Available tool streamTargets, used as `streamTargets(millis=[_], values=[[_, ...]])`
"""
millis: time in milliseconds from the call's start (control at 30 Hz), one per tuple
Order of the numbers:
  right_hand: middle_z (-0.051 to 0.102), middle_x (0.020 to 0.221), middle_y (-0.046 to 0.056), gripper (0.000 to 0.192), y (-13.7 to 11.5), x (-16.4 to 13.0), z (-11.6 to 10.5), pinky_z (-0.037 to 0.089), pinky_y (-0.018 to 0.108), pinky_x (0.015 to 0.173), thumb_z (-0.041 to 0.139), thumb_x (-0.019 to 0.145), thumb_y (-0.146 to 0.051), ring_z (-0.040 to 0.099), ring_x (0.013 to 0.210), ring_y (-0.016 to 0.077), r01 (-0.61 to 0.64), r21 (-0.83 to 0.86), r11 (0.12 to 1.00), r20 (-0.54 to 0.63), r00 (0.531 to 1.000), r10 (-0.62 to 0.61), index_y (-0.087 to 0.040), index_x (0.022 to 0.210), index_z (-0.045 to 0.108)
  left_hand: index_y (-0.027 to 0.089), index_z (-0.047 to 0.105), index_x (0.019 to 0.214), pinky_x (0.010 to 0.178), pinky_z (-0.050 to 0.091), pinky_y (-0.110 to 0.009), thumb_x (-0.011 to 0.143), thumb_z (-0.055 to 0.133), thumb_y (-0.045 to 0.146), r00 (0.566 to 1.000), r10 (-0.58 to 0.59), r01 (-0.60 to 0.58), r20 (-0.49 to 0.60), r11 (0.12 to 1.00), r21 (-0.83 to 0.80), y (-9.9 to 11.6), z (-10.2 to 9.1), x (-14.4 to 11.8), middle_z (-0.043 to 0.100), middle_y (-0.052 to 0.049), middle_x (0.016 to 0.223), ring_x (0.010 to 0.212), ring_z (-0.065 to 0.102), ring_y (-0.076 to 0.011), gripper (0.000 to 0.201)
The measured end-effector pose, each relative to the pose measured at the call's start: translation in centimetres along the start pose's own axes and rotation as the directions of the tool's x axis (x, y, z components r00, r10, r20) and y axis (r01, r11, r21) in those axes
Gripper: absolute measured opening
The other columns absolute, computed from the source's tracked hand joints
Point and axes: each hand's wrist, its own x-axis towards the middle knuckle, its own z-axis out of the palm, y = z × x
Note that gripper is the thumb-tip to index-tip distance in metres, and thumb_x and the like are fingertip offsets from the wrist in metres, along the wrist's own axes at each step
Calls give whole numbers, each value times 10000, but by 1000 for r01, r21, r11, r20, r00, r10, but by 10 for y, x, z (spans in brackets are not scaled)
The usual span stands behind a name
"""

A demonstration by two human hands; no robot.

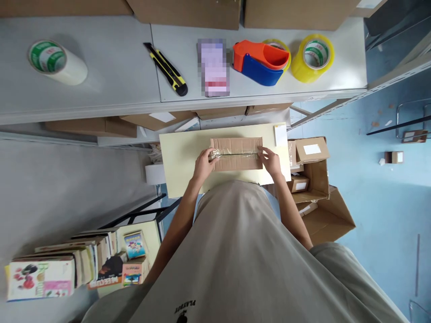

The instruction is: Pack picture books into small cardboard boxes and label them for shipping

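Note:
A flat brown cardboard box [235, 164] lies on the pale yellow table [183, 150] in front of my body. A dark seam runs lengthwise across its top, with shiny clear packing tape [234, 153] along it. At the box's left end, my left hand [203, 165] is closed, thumb and fingers gripping the edge where the tape looks crumpled. My right hand [271, 162] pinches the opposite end beside the seam. Whether either hand holds loose tape or only the box is too small to tell.
On the grey shelf [111, 85] above are a white roll [72, 69], box cutter [167, 69], blurred phone [214, 67], orange-blue tape dispenser [259, 63] and yellow tape roll [298, 63]. Open cartons [332, 215] stand right; stacked books [40, 278] sit lower left. A white card [280, 135] lies on the table.

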Motion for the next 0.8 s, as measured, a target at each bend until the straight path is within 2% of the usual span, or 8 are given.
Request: streamTargets(millis=[133,233,333,433,500,600,667,800], values=[[849,1545,115,449,14,-1,5,690,533,1239,644,1115,-401,851,1411,347,-8,133,991,-19,1000,10,-231,1466,866,251,717,1371,1169,654,-409,1130,753,319,992,-117,111,-50,988,-110,-2,8,2,873,-135,1442,1293,863,-269,253],[832,1569,117,448,24,0,9,625,517,1325,673,1103,-455,772,1545,335,37,202,979,-61,998,-25,-220,1411,899,247,711,1279,1155,648,-378,1168,676,312,979,-169,153,-118,979,-134,-9,14,8,877,-142,1440,1315,867,-242,134],[853,1527,120,508,32,1,17,609,516,1341,703,1090,-555,766,1554,346,55,277,959,-94,995,-30,-207,1395,914,256,701,1179,1135,650,-355,1120,729,297,958,-221,185,-184,964,-192,-17,22,12,893,-121,1389,1316,867,-235,77],[890,1445,104,619,36,1,25,606,543,1336,753,1028,-692,796,1502,374,34,369,929,-119,993,11,-199,1357,930,264,712,1011,1064,662,-320,1046,768,249,935,-246,165,-256,939,-301,-22,33,11,924,-76,1198,1232,888,-247,67],[897,1423,95,698,38,1,27,632,566,1297,786,968,-769,813,1456,390,20,416,909,-126,991,36,-199,1342,935,262,751,942,1031,666,-313,1019,740,207,922,-256,145,-292,925,-352,-22,40,10,928,-53,1083,1139,898,-248,95],[885,1447,117,810,38,3,24,734,542,1108,833,891,-843,848,1320,380,-25,465,885,-97,992,79,-186,1354,933,249,832,966,1024,676,-330,1000,718,188,904,-279,125,-324,897,-424,-17,44,9,935,-49,1054,1070,899,-251,134],[879,1455,148,876,36,4,19,763,494,983,856,865,-862,854,1198,346,-42,490,871,-76,993,90,-160,1384,924,239,865,1003,1022,687,-345,994,735,203,896,-290,106,-338,876,-471,-14,44,9,941,-62,1090,1079,902,-260,136],[901,1396,149,908,32,5,11,755,429,899,847,891,-834,817,1010,264,-27,496,868,-63,996,67,-129,1461,892,219,880,1023,1034,696,-364,985,756,224,891,-292,71,-347,846,-529,-16,41,6,942,-88,1118,1090,907,-271,130]])
